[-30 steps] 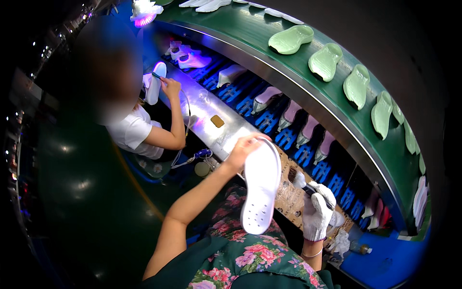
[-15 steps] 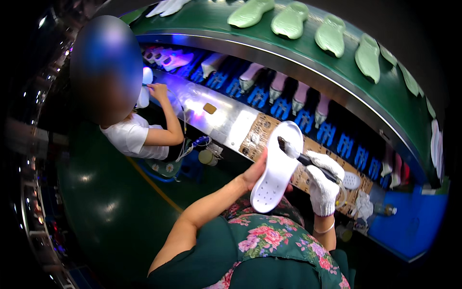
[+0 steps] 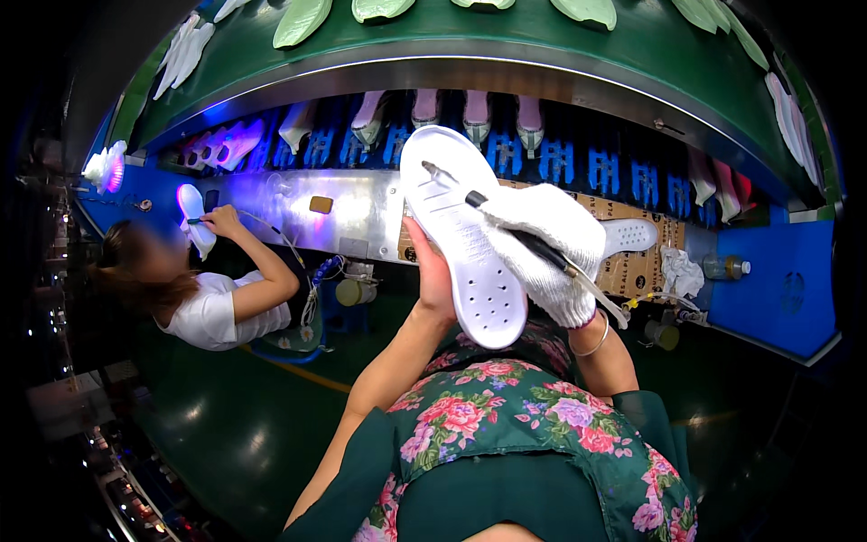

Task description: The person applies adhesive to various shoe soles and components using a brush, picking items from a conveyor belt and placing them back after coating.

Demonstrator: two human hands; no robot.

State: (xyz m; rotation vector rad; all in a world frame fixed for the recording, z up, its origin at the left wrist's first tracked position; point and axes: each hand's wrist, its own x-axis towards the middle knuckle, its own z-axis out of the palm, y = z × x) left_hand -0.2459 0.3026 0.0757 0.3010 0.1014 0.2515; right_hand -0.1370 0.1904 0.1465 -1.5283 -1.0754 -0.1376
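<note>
A white shoe sole [image 3: 488, 289], with small holes at its near end, is tilted up in front of me. My bare left hand [image 3: 432, 275] is closed around its left edge, some of the fingers hidden behind it. My right hand [image 3: 553, 237], in a white knitted glove, grips a dark-handled brush [image 3: 540, 248] with a thin pale tube trailing from its back end. The brush's tip is over the sole's far end; I cannot tell whether it touches. Just right of the glove, another white perforated sole [image 3: 632, 236] lies on the printed cardboard [image 3: 643, 271].
Light-green soles [image 3: 383, 9] lie on the green upper shelf [image 3: 506, 43]. Pale shoe pieces [image 3: 477, 113] rest on blue holders below. A crumpled white cloth [image 3: 679, 273] and a clear bottle [image 3: 725, 267] are at right. A co-worker [image 3: 230, 303] sits at left, holding a lit sole.
The view has swung, putting the bench more level. The gloved hand with the brush has come over the sole's right edge, and the brush tip has shifted toward its far end.
</note>
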